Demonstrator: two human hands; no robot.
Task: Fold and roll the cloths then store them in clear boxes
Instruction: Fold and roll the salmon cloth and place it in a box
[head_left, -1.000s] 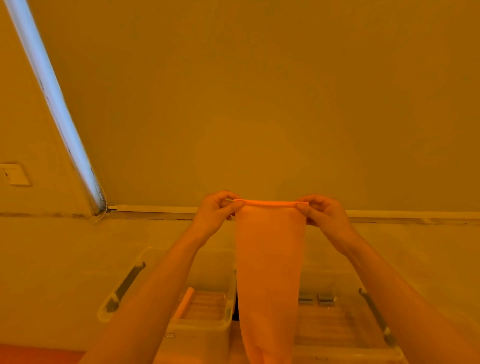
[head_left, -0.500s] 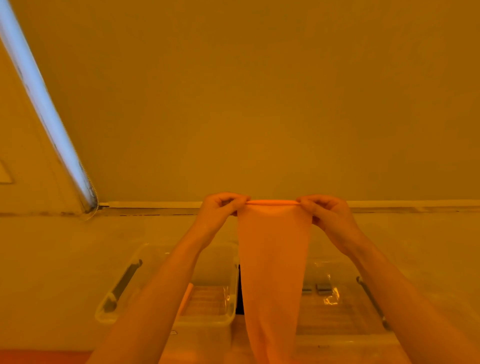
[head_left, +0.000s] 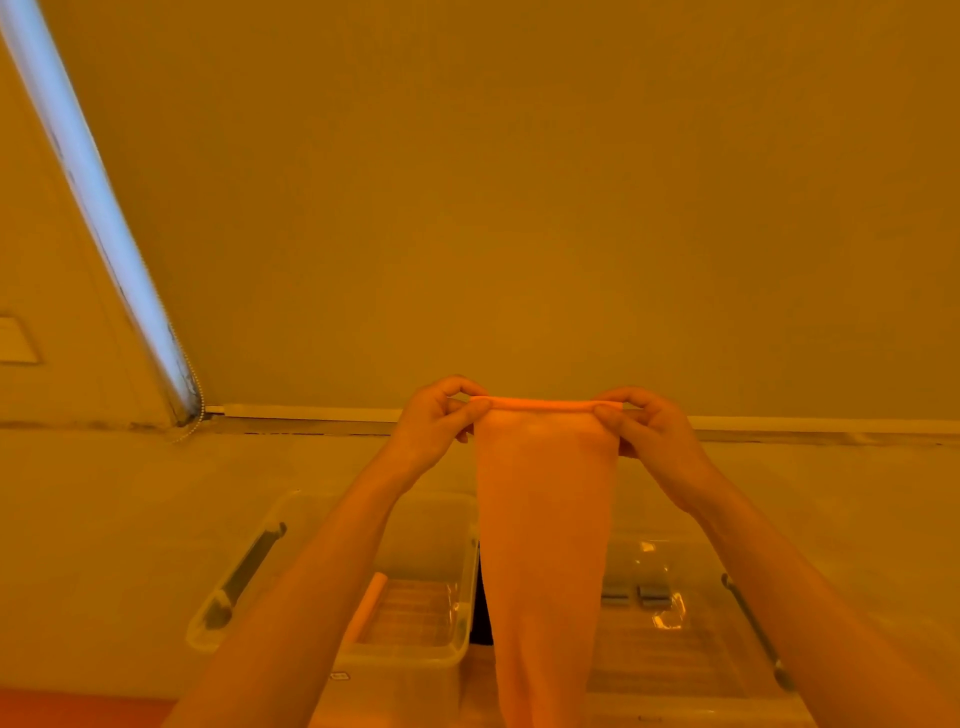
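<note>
Two hands — left hand (head_left: 434, 423) and right hand (head_left: 652, 441) — still pinch the long orange fabric cloth (head_left: 545, 519) between them, its rolled top edge barely thicker than a second ago — rolling has only begun.

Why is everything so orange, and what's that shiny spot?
Head view: warm amber light tints the cloth, both hands and wall; only the strip light looks bluish; glare glints on the right clear box; straight edges bow from the wide-angle lens.

Both hands (head_left: 545, 431) raised, fingers pinching
</note>
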